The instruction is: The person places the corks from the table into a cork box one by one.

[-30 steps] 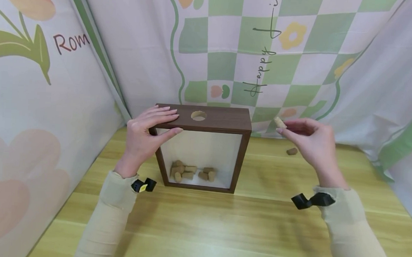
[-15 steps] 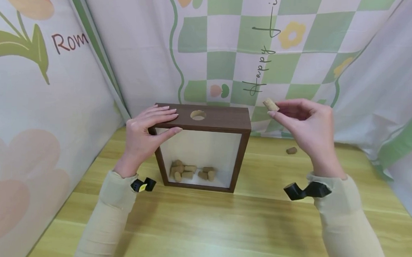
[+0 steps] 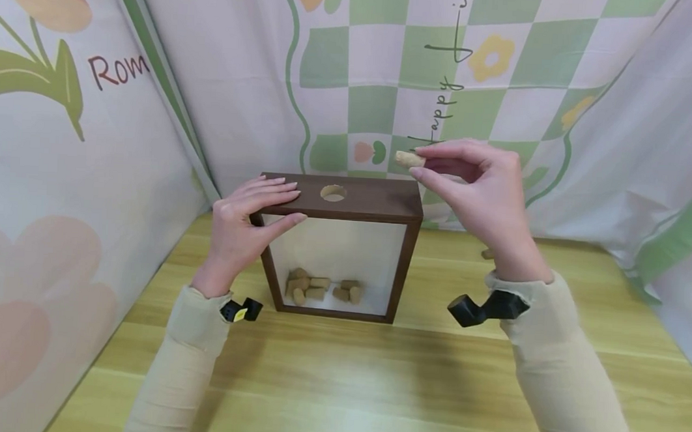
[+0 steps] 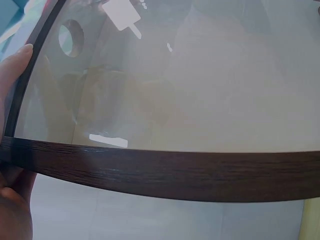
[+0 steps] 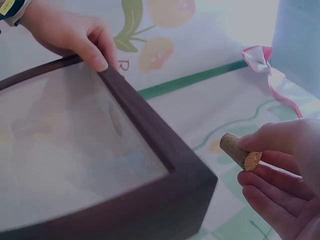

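A dark brown wooden box frame (image 3: 376, 199) with a clear front stands upright on the table. Its top has a round hole (image 3: 333, 193), and several corks (image 3: 317, 289) lie in two small groups at the bottom inside. My left hand (image 3: 246, 220) grips the upper left corner, fingers laid across the top and thumb on the front edge. Above the right end of the top, my right hand (image 3: 477, 184) pinches a short cork (image 5: 237, 151) between thumb and fingers. In the right wrist view the cork is tilted, its speckled end facing the camera.
Another cork (image 3: 487, 254) lies on the wooden table (image 3: 325, 384) to the right, partly hidden behind my right wrist. A printed curtain (image 3: 377, 61) hangs close behind the box, and a flowered cloth (image 3: 57, 240) borders the left side.
My right hand has moved left and upward with the cork, from beside the box to over its right end. The left hand and the box have stayed in place.
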`<act>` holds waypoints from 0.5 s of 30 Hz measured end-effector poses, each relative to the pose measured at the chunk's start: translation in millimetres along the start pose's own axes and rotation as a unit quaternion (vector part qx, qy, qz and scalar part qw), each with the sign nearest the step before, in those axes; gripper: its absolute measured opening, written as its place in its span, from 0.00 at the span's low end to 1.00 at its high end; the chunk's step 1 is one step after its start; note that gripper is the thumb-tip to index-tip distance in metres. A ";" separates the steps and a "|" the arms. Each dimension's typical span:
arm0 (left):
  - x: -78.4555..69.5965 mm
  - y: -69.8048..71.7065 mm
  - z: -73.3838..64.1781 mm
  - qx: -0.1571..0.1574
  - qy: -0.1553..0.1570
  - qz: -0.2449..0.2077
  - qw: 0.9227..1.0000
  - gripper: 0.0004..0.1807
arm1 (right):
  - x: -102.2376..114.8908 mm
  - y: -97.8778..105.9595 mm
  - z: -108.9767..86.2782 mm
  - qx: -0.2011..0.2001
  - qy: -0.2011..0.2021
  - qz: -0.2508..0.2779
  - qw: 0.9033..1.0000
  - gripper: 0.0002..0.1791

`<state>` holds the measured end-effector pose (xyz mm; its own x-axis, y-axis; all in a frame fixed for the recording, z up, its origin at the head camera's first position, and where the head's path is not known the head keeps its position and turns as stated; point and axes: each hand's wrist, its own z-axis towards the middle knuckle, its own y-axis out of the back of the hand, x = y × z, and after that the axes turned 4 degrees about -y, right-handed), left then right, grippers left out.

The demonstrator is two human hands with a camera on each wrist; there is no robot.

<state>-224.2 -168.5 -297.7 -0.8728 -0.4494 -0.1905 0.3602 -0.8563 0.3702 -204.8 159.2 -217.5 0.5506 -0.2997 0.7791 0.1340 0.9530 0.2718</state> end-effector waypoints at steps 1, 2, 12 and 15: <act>-0.2 -0.2 0.0 -0.001 0.002 -0.001 1.000 0.21 | 2.8 -3.4 0.7 0.007 0.005 0.000 1.000 0.13; -0.3 -0.2 -0.1 -0.001 0.002 -0.002 1.000 0.21 | 5.2 -6.7 1.6 0.015 0.011 0.000 1.000 0.13; 0.5 -0.2 -0.5 0.001 0.006 0.002 1.000 0.21 | 18.0 -35.0 14.7 0.060 0.027 0.015 0.998 0.12; 0.6 0.1 -0.8 0.004 0.004 0.005 1.000 0.21 | 16.3 -42.2 19.7 0.077 0.036 0.004 0.996 0.12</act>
<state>-224.4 -169.1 -298.5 -0.8666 -0.4595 -0.1948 0.3651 -0.8498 0.3801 -217.7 113.2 -205.1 0.6094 -0.2821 0.7410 0.0033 0.9354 0.3535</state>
